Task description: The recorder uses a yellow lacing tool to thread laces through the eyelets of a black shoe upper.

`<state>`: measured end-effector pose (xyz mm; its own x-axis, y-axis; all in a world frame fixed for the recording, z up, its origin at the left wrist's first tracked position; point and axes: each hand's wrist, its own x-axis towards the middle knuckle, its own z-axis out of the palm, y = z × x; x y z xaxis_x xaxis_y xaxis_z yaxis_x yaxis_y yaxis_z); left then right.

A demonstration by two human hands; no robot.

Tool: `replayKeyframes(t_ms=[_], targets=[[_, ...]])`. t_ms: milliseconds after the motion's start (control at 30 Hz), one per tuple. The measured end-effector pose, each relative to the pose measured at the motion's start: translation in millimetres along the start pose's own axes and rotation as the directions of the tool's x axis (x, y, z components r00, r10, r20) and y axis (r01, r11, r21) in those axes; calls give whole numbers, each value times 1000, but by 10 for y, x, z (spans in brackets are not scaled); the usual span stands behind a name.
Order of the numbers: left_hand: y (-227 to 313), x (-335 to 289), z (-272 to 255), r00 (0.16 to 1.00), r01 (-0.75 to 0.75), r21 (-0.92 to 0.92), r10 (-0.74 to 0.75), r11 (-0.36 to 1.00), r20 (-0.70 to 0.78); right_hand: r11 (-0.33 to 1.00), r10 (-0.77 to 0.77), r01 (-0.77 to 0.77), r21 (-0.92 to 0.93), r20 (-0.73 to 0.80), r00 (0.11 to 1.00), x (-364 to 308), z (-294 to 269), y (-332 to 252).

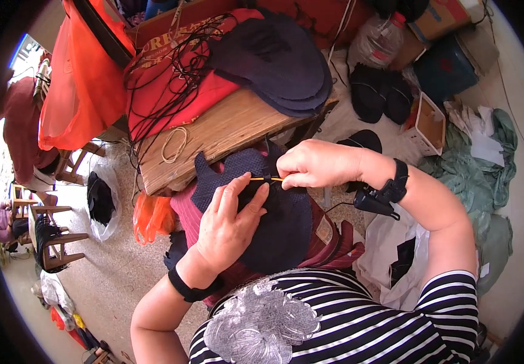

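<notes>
A dark blue textured cloth piece [213, 177] with curved, cut-out edges lies over my lap, a smooth dark cloth part [283, 233] below it. My right hand [316, 164] pinches one end of a thin yellow stick [256, 179], which runs sideways across the cloth at a narrow dark strip. My left hand [228, 224] rests on the cloth from the left and grips it, the index fingertip at the stick's other end and the thumb just below. The stick's right end is hidden in my right fingers.
Ahead stands a wooden table [231, 124] with stacked dark cloth pieces [274, 57], tangled black cords [174, 79] and a red sheet [219, 91]. Orange bags [80, 91] hang at left. Dark bundles [368, 97], a white basket [434, 121] and green plastic [468, 176] lie at right.
</notes>
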<state>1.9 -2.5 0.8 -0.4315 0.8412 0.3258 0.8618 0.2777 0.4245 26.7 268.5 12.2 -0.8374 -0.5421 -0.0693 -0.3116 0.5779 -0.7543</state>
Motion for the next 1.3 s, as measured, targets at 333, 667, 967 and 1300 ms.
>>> replayKeyframes(t_ms=[333, 667, 967, 1300], targets=[[-96, -15, -20, 993, -30, -147, 13, 989, -117, 406, 450, -304, 862, 101, 887, -15, 330, 40], [-125, 238, -103, 987, 20, 12, -18, 1000, -159, 316, 614, -156, 936, -76, 786, 74, 566, -50], [-216, 225, -55, 983, -110, 43, 115, 993, -140, 47, 678, -196, 979, 113, 726, 63, 474, -68], [-339, 181, -66, 966, -216, 110, 229, 970, -124, -48, 568, -295, 954, 269, 778, 56, 421, 118]])
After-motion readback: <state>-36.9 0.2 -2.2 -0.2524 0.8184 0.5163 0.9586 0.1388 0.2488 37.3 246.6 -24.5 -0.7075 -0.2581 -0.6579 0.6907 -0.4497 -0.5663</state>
